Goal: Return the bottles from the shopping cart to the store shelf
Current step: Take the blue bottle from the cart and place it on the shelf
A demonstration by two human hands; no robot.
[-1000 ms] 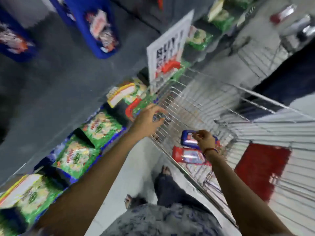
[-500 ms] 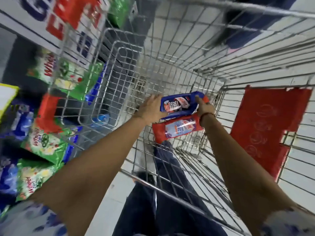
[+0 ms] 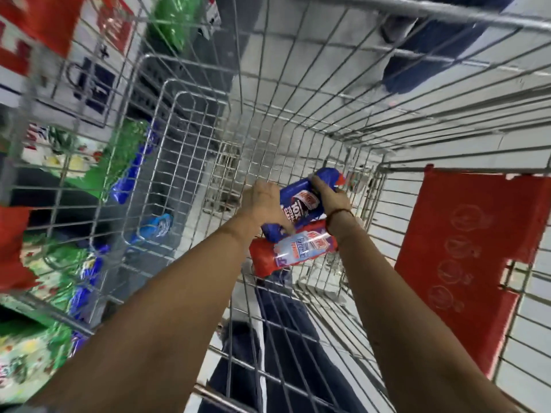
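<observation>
Two bottles lie on the floor of the wire shopping cart (image 3: 298, 93). The blue bottle (image 3: 301, 201) has a white and red label and lies slanted, its neck toward the far right. My left hand (image 3: 264, 204) grips its lower end and my right hand (image 3: 331, 198) grips it near the neck. A red bottle (image 3: 286, 253) with a pale label lies just below the blue one, touching it, with neither hand on it. The store shelf (image 3: 38, 174) runs along the left, seen through the cart wall.
Green and blue detergent packs (image 3: 98, 162) fill the shelf on the left. The cart's red child-seat flap (image 3: 474, 248) hangs at the right. Another person's dark trousers (image 3: 417, 55) stand beyond the cart's far end. My own legs (image 3: 283, 338) show under the cart.
My left hand came off the cart rim and dropped into the cart onto the blue bottle. My right hand stayed on that bottle. My head tilted down over the cart.
</observation>
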